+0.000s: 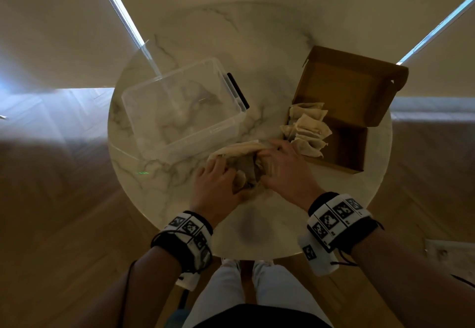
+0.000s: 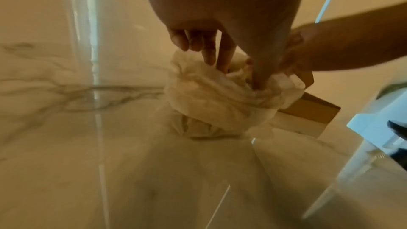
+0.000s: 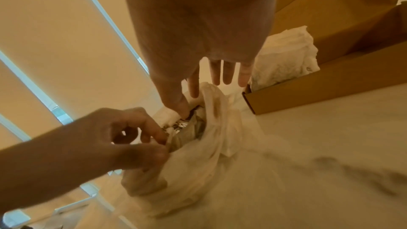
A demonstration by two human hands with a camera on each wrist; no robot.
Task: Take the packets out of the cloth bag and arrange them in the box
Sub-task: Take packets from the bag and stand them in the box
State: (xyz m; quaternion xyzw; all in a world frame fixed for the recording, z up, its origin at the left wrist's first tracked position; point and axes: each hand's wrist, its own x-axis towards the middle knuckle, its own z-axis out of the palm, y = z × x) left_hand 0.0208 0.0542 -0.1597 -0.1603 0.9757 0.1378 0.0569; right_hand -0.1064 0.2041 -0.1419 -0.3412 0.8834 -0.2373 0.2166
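Note:
A cream cloth bag sits crumpled at the middle of the marble table, its mouth facing up. My left hand pinches the bag's near-left rim and holds it open. My right hand dips thumb and index finger into the mouth. They pinch a white packet with dark print, while the other fingers stay straight. To the right, the brown cardboard box lies open, with several cream packets standing in a row at its left end.
An empty clear plastic tub with a black latch stands at the left of the round table, close to the bag. The box's lid leans back at the far right. Wooden floor lies all around the table.

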